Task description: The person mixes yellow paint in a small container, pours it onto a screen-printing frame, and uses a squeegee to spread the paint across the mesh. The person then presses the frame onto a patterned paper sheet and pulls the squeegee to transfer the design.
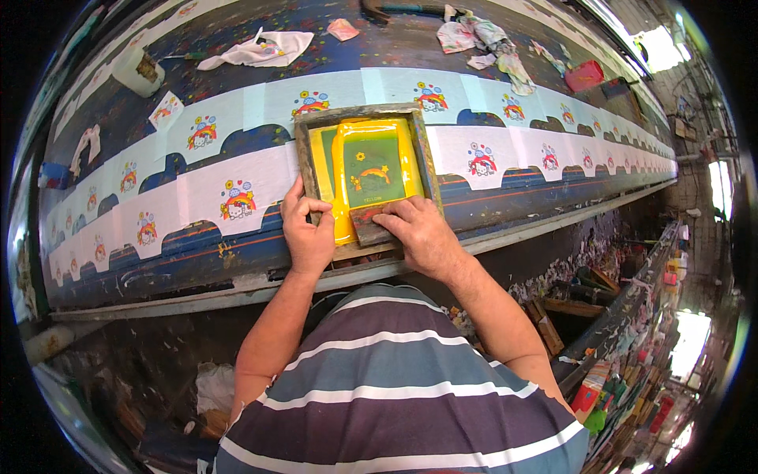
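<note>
A wooden screen-printing frame (433, 186) lies on the long printing table in front of me, over a row of white fabric pieces. Yellow ink (342, 225) is spread along the inside of its mesh, around a greenish window with a rainbow and flower design. My left hand (309, 233) is closed on the frame's near left corner. At the near end of the mesh, my right hand (422, 237) grips a squeegee (369, 227) with a stained wooden handle, which rests in the ink. The frame hides the fabric beneath it.
Printed white fabric pieces (209, 189) and pale blue pieces (225, 118) run in two rows along the dark, ink-spotted table. Farther back lie stained rags (489, 43), a white cloth (268, 49), a tub (138, 73) and a red container (584, 76). A metal rail (197, 294) edges the near side.
</note>
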Motion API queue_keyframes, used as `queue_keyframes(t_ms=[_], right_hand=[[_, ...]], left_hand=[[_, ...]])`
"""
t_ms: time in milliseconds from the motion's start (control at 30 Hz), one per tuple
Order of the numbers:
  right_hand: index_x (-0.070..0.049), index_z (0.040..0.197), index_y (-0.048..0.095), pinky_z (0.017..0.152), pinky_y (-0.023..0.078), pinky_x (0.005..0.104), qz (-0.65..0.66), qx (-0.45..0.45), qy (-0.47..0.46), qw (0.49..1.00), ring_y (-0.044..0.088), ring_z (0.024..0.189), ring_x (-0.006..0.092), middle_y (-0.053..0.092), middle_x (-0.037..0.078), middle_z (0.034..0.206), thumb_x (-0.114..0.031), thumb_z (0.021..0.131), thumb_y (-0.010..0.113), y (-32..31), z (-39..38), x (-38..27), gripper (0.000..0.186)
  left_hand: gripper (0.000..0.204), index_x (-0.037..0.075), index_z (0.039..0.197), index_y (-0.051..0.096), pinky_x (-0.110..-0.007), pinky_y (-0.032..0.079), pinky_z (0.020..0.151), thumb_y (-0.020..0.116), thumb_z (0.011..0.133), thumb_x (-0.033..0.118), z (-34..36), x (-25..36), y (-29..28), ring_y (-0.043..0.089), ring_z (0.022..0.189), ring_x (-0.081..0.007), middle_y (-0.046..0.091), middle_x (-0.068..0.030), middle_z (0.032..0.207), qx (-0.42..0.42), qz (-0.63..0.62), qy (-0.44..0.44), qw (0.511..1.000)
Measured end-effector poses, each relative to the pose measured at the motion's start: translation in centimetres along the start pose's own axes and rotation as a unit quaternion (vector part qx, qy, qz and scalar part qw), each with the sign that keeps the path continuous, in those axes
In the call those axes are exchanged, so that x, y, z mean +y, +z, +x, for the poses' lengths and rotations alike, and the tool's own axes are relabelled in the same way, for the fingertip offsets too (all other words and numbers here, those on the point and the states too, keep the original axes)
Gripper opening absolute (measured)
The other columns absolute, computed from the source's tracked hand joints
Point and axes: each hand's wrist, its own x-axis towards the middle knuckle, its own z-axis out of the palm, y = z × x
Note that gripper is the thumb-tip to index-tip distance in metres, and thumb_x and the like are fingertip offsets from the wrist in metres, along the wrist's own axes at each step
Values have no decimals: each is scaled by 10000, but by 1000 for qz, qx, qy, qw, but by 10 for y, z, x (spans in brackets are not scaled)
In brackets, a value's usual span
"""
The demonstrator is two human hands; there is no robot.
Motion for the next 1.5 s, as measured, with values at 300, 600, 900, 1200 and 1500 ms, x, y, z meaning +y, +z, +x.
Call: queue_keyframes(t_ms=[300,600,900,1200,1500], right_hand=[[-53,1348,793,1168,548,536,91,73,-5,993,684,1338,430,712,186,1442,-108,870,926,-9,-39,6,499],[-4,1394,771,1210,543,464,296,282,230,883,707,1371,366,740,210,1452,2,975,825,-15,-121,83,423],[-16,1394,777,1240,515,477,260,291,192,901,694,1394,361,755,191,1452,3,960,832,-69,-202,197,438],[-29,1380,779,1207,535,488,257,249,163,919,697,1378,383,751,195,1438,17,944,845,-99,-222,231,443],[-62,1293,805,1118,571,531,114,156,-21,981,707,1332,390,755,151,1372,-73,864,918,-114,-190,202,444]], left_hand=[[185,41,909,749,-500,407,1316,764,822,-122,6,11,-4,585,1577,-436,624,-321,1664,-3,9,-30,1000],[195,47,887,714,-501,377,1347,752,855,-143,-3,55,63,560,1606,-426,593,-302,1713,5,-48,11,999],[195,37,910,743,-471,393,1333,742,852,-149,-23,85,208,527,1643,-402,574,-309,1733,-4,-97,-31,995],[230,23,934,697,-421,447,1298,715,866,-197,-32,94,235,545,1645,-360,505,-302,1801,-5,-150,-111,982],[276,33,930,680,-434,437,1321,694,842,-228,-30,96,229,522,1668,-363,486,-298,1816,-17,-155,-145,977]])
